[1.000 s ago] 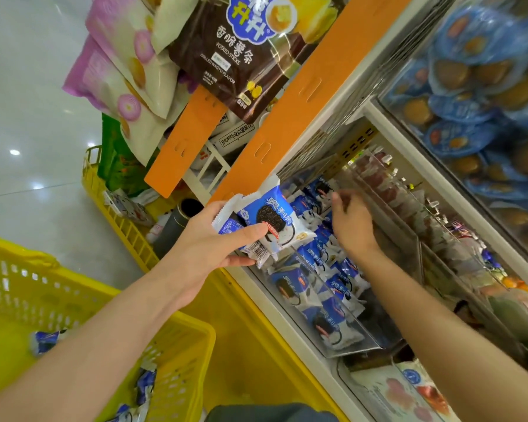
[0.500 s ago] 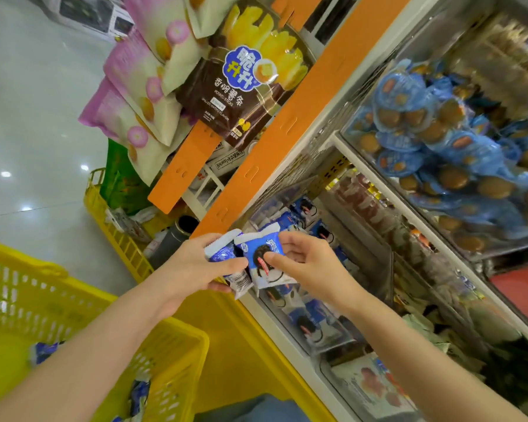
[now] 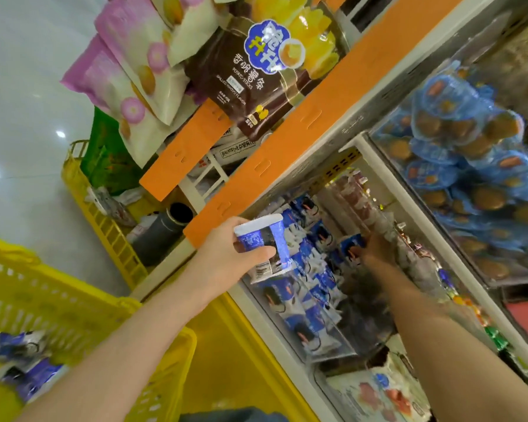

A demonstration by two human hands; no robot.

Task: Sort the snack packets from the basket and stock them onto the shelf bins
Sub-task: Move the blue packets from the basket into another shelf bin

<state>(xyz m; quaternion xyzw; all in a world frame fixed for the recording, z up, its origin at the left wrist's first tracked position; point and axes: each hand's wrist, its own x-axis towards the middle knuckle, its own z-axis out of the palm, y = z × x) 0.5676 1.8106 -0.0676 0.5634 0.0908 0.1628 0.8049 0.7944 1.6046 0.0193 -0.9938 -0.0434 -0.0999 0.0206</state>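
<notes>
– Snack packets (image 3: 22,348): where did they lie just then?

– A few blue ones lay in the yellow basket (image 3: 73,300) at the far left. Right of that, the left hand (image 3: 226,254) held a small bundle (image 3: 262,242) of the same blue packets, thumb and fingers curled round it, in front of the shelf edge. Further right, the clear bin (image 3: 333,351) was already well filled with matching packets.

– And the other hand?

– The right hand (image 3: 375,248) was deep in the back of that bin, fingertips against a single packet (image 3: 349,243). It was dim and blurred there, so I could not tell whether it pinched that packet or had let it go.

– What had changed?

– Half a second earlier the two hands met in front of the shelf, and the right one was pinching a packet off the left hand's bundle. Since then it had carried that packet into the bin, while the left had kept its grip and waited outside. A second earlier the right hand was also inside the bin.

– Meaning?

– I judged it a steady hand-to-hand feed: one more packet stocked or nearly so, with more left in the bundle and the basket.
</notes>
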